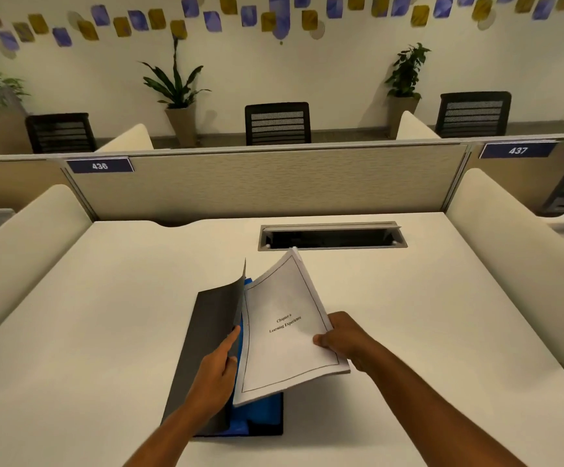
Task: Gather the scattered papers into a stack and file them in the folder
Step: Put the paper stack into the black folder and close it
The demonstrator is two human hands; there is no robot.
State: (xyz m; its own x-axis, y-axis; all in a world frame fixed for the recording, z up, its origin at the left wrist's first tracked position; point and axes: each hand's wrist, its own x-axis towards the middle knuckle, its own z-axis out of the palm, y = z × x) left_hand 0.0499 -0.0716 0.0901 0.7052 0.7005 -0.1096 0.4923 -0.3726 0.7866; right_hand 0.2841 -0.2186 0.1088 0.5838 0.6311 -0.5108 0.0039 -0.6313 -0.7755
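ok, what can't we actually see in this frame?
- Head view: inside of the folder, mostly covered by the paper stack and left hand.
- Right hand: its fingers are under the stack.
- Sheet count: edges too fine.
- Cable slot interior: too dark.

White desk (105, 332) with open cable slot (333, 236) near back edge. Beige partition (274, 183) behind, tags 436 (100, 165) and 437 (517, 150). Beyond: three black mesh chairs, potted plants, wall.
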